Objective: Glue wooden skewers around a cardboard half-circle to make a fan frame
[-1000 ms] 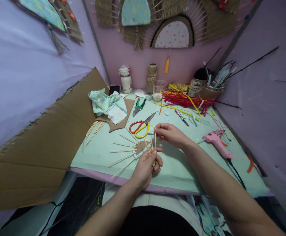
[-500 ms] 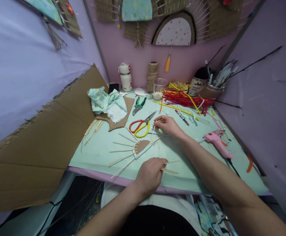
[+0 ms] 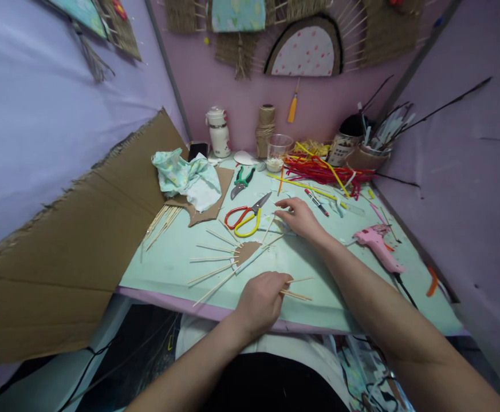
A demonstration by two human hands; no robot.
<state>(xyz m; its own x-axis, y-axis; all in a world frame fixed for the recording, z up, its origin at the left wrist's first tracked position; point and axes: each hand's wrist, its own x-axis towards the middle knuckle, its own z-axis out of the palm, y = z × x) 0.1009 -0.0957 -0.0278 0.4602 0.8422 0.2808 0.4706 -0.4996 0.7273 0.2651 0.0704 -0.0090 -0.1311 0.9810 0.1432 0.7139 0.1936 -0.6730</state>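
A half-round piece of cardboard (image 3: 247,252) lies on the table, with several thin wooden sticks (image 3: 213,260) fanned out around its curved edge. A pale blue strip (image 3: 250,261) runs along its straight side. My left hand (image 3: 263,302) rests near the table's front edge, closed around a few wooden sticks (image 3: 296,294) whose ends poke out to the right. Over the table, just beyond the cardboard, my right hand (image 3: 296,216) has its thumb and fingers apart and holds nothing. One stick (image 3: 268,230) lies just below its fingertips, touching the cardboard's upper right end.
Red-and-yellow-handled scissors (image 3: 248,216) and green pruning shears (image 3: 241,183) lie behind the cardboard. A pink glue gun (image 3: 379,246) is at the right, a marker (image 3: 317,202) nearer the middle. Patterned cloth (image 3: 189,177) and a large cardboard sheet (image 3: 73,240) occupy the left. Pipe cleaners (image 3: 322,174) fill the back.
My right hand has let go of the stick by the cardboard and drawn slightly to the right, fingers parting. My left hand keeps its sticks in nearly the same place.
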